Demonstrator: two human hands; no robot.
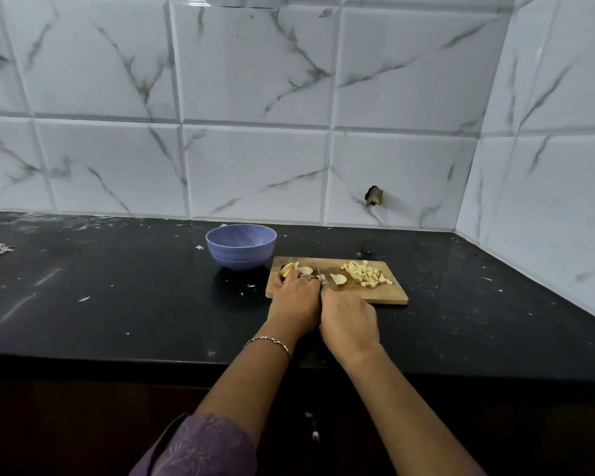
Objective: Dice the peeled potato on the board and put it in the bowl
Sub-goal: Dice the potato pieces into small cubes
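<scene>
Roughly half is done: dice (364, 274) lie on the board (387, 297), none in the bowl (241, 247). My left hand (298, 295) pinches uncut slices (299, 269); my right hand (349, 321) grips the knife (317, 267). Transfer pending.

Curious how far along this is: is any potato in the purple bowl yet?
Looks empty: the bowl shows only bare purple inner wall, though its bottom is hidden. The diced pile lies on the board.

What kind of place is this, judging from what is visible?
Most likely a home kitchen: a black stone countertop, white marble-patterned wall tiles, and a wooden cutting board with diced potato pieces beside a purple bowl.
</scene>
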